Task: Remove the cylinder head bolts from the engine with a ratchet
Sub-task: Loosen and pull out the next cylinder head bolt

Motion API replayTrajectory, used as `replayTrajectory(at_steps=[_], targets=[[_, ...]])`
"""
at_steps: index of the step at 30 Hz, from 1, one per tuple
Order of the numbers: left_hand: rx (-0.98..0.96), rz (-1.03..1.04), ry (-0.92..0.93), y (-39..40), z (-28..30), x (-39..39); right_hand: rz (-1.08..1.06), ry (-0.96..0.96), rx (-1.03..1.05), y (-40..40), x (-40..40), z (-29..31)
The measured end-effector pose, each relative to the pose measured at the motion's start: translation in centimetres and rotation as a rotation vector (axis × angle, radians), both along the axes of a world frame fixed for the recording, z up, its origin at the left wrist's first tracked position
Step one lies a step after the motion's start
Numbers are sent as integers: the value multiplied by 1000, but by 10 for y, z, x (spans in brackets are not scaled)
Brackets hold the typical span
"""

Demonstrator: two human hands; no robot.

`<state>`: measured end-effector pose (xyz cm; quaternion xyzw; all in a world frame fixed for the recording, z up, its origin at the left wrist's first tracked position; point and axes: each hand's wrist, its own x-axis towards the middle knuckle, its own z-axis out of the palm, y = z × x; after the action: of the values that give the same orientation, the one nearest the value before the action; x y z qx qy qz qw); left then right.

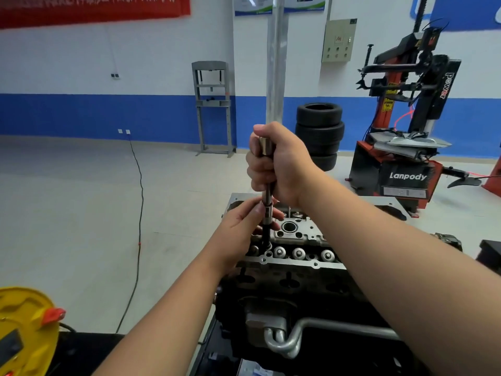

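While the big grey metal engine with its dark block (284,289) sat low in the middle of the view, the person worked on its top at the near left corner. The flat silver cylinder head with round holes (298,234) lay across the top of that engine. A long dark steel ratchet tool with a shiny top end (267,169) stood nearly straight up over the head, with its bottom tip down at a hole near the left edge.

The right hand (279,164) was up high, and its fingers were wrapped tight around the upper part of the tool. The left hand (244,221) was lower, and its fingers pinched the thin shaft just above the head to keep it steady.

To do this step well, I think the tool should stay straight up and down, so the tip sits all the way on the bolt and does not slip off. The low hand should only guide, and the high hand should do the turning, slow and firm.

The bolt itself could not be seen, because the tool tip and the left hand covered that spot. I could not tell if the tip was already on a bolt. Three round silver caps (298,252) sat in a row along the near edge. I could not tell how many bolts were out.
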<state>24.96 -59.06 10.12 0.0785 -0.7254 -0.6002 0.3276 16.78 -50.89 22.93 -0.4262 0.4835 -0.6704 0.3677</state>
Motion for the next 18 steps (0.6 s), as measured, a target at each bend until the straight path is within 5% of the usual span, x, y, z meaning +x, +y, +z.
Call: replayTrajectory(at_steps=[12,18], targets=[[-29,148,98,6,-3,-7,-414,126,22,-6,26,-10],[-81,53,0,6,-3,3,45,75,40,3,8,-2]])
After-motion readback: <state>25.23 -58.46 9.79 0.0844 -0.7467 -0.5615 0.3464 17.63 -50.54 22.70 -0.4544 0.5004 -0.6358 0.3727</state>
